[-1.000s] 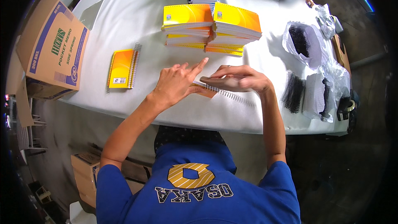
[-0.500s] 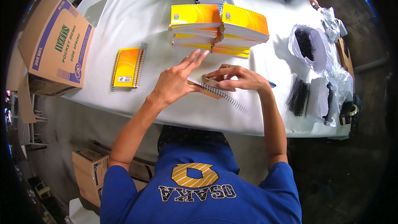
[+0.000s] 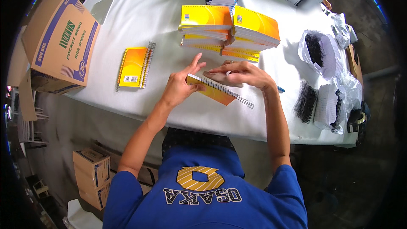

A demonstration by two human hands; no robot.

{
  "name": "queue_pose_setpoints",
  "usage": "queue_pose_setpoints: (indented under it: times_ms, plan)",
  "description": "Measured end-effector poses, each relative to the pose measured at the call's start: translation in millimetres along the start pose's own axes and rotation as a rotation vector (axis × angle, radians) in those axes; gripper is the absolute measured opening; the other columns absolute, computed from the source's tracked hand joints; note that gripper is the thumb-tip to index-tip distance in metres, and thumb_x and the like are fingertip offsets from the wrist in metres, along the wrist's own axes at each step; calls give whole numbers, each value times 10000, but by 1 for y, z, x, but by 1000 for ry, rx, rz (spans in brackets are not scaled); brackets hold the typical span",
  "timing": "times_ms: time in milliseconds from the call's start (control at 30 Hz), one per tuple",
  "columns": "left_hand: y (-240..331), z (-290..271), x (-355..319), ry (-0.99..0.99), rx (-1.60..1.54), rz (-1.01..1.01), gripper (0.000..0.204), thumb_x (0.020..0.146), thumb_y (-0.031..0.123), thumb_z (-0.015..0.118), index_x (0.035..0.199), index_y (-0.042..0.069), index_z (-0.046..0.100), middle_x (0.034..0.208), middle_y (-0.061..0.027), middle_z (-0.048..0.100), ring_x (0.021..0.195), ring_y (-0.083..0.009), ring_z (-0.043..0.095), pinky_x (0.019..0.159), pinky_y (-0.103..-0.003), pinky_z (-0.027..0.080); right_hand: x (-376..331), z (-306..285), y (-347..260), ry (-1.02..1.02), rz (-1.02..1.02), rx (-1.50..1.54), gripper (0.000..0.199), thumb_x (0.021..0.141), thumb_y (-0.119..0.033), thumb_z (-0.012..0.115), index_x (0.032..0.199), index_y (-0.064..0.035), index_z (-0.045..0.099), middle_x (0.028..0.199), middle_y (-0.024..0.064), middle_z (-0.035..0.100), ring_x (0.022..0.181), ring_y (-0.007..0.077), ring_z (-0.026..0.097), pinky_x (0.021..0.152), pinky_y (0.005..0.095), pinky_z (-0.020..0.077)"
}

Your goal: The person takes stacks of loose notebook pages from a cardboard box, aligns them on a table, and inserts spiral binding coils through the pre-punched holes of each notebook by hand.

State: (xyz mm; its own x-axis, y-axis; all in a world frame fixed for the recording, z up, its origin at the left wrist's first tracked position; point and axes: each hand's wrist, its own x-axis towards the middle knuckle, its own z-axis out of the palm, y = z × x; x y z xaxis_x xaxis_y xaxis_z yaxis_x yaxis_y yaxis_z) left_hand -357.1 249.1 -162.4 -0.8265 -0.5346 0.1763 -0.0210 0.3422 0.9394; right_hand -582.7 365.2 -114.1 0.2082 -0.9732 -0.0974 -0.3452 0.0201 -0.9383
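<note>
The notebook lies on the white bench directly under both hands, near the front edge. Its long axis runs from upper left to lower right, and the wire spiral follows this axis along the upper edge, with its free end sticking out past the lower right corner of the notebook.

The left hand rests on the left end of the notebook, thumb at the corner, fingers spread and pointing away from the person. The right hand is bent over the spiral just behind the notebook, fingertips close together; I cannot tell if they pinch the wire. The two hands are near each other but not touching.

Behind the notebook stand two piles of yellow pads. To the left of the notebook lies one finished pad, and further left a carton. To the right of the notebook lie black spirals. Nothing stands between the hands and the notebook.
</note>
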Motion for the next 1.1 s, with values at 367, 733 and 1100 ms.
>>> queue_pose_setpoints:
  times_ms: [367, 733, 1100]
  plan:
    - [-4, 1, -5, -4, 28, -38, 1036, 721, 75, 795, 1511, 115, 126, 1303, -168, 565, 1205, -292, 547, 925, -341, 520, 12, 11, -9, 60, 61, -160, 570, 805, -487, 657, 1189, -65, 665, 1052, 113, 660, 953, 231, 620, 869, 329, 471]
    - [-18, -18, -9, -93, -434, -26, 822, 839, 262, 727, 1480, 37, 264, 1302, -110, 593, 1243, -175, 506, 960, -267, 454, 15, 12, -11, 120, 168, -172, 532, 812, -510, 687, 1141, -92, 696, 1075, 138, 671, 910, 232, 608, 792, 356, 495]
    - [47, -11, -12, 201, 318, 374, 499, 808, 225, 706, 1282, 111, 598, 1313, -48, 586, 1227, -280, 546, 989, -390, 461, -117, 53, 54, 768, 413, -1114, 523, 884, -238, 631, 1377, -136, 491, 1287, 202, 424, 1249, 360, 395, 1075, 497, 295]
